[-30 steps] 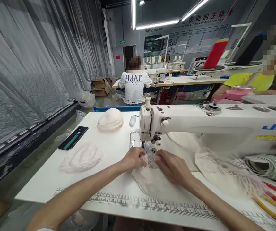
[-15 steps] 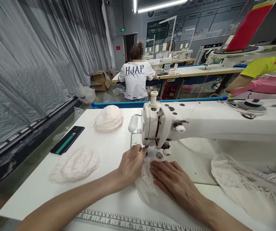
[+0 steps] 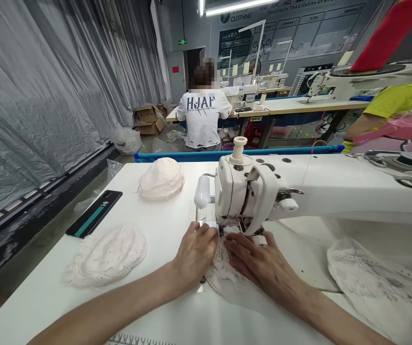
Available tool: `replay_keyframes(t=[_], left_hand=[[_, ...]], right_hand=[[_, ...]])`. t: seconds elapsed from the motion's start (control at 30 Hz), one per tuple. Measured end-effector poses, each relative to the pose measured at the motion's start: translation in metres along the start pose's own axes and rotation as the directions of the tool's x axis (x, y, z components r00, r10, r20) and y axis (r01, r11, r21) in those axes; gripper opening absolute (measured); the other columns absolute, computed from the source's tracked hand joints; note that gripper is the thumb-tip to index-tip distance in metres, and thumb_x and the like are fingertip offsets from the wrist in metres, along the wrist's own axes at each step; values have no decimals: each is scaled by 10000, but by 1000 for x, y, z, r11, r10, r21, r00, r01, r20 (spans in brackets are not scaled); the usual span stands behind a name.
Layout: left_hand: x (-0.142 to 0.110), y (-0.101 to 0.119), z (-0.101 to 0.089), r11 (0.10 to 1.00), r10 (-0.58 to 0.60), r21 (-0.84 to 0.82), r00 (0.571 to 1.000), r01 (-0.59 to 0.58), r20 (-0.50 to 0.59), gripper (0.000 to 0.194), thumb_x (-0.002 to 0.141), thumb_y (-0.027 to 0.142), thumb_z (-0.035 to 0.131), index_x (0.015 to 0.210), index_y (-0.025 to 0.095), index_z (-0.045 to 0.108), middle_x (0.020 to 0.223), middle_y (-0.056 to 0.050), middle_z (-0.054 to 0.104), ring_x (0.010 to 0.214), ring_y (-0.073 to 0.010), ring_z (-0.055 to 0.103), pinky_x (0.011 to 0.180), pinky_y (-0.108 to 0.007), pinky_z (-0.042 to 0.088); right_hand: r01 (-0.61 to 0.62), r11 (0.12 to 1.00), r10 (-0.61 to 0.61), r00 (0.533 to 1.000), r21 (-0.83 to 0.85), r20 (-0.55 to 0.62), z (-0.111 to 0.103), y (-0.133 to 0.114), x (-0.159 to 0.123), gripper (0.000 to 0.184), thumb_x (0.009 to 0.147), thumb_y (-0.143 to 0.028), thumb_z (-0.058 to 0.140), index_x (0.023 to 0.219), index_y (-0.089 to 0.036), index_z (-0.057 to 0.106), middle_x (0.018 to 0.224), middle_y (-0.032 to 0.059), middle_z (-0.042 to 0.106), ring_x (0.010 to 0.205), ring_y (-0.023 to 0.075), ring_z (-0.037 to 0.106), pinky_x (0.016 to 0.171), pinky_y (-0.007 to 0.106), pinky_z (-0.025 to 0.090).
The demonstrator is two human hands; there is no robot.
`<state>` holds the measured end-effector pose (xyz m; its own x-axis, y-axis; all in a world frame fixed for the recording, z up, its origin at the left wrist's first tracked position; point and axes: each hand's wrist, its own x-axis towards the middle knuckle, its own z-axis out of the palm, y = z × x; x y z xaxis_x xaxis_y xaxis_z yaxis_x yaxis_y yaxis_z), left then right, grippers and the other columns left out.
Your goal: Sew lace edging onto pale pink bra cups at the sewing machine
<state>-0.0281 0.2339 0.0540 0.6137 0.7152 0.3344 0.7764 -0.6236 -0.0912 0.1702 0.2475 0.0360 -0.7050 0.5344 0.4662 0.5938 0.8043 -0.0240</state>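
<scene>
Workshop table (image 3: pixel 48 297) carrying white sewing machine (image 3: pixel 299 187). Left hand (image 3: pixel 193 254) and right hand (image 3: pixel 259 263) lying flat, fingers spread, pinching nothing, pressing lace piece (image 3: pixel 227 282) down just before needle. Seam looking barely begun (most lace lying unfed). Two lace stacks (image 3: pixel 105 256) sitting nearby. Co-worker's shirt (image 3: pixel 201 117) reading "HJAF"; wall sign (image 3: pixel 240 18) reading "CLOTHING".

Both forearms bare, angled inward. Left hand (image 3: pixel 194 252) flat, palm down, fingers forward. Right hand (image 3: pixel 258 261) flat beside it, fingers spread; fingertips nearly meeting.
</scene>
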Motion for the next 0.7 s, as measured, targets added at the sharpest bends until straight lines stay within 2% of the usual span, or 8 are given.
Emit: replay_keyframes(t=[0.13,0.27,0.4,0.5,0.57,0.63,0.67,0.7], left_hand=[[11,-14,6,999,-31,-30,999,32,32,236,908,52,342,755,162,484,791,-6,562,781,-142,512,727,-321,346],[14,-23,11,998,-9,-67,999,7,-32,223,916,78,340,777,166,491,736,10,548,755,-143,507,756,-336,333],[2,-16,4,991,52,-116,995,-62,-86,210,900,55,342,940,150,525,930,-35,609,902,-163,538,834,-377,326],[-12,-1,-9,961,122,-246,992,-128,-41,217,891,91,387,1031,160,537,1008,-44,618,984,-157,536,913,-383,320],[-20,8,-14,940,134,-317,991,-127,0,187,893,274,462,1002,161,564,945,-44,623,950,-175,546,921,-396,335],[-24,13,-14,942,116,-317,993,-109,2,370,828,495,521,936,147,581,894,-53,612,907,-204,548,892,-421,361],[-25,15,-12,948,108,-301,994,-107,-14,407,804,534,532,903,142,584,874,-54,605,884,-208,548,869,-424,375],[-26,15,-10,954,99,-279,994,-107,-42,365,816,500,534,866,141,584,844,-48,599,844,-196,551,843,-411,390]], right_hand=[[-34,999,34,997,-7,-67,7,10,7,225,957,-228,364,1073,-197,554,1017,89,692,778,190,606,804,411,302],[-3,998,5,999,57,-40,3,14,5,255,979,-269,325,1093,-196,541,1095,94,668,879,217,605,848,465,280],[9,986,-26,995,166,100,-13,6,-4,358,974,-406,289,1141,-198,529,1185,129,612,976,246,575,836,468,307],[60,968,-92,988,245,121,-22,-6,-10,467,877,-560,420,1113,-179,552,1144,127,616,1015,255,553,839,430,339],[97,961,-119,990,258,71,-22,-14,-12,384,887,-488,479,1051,-152,567,1067,111,635,972,238,566,839,414,345],[102,961,-108,994,258,10,-18,-20,-12,175,934,-277,459,958,-145,572,976,82,651,894,201,582,827,393,352],[93,961,-90,996,259,-21,-15,-21,-12,140,935,-185,433,914,-147,566,927,68,654,851,183,584,814,380,359],[78,962,-69,997,262,-46,-12,-22,-12,152,930,-130,414,884,-150,558,879,57,655,812,171,584,797,368,369]])
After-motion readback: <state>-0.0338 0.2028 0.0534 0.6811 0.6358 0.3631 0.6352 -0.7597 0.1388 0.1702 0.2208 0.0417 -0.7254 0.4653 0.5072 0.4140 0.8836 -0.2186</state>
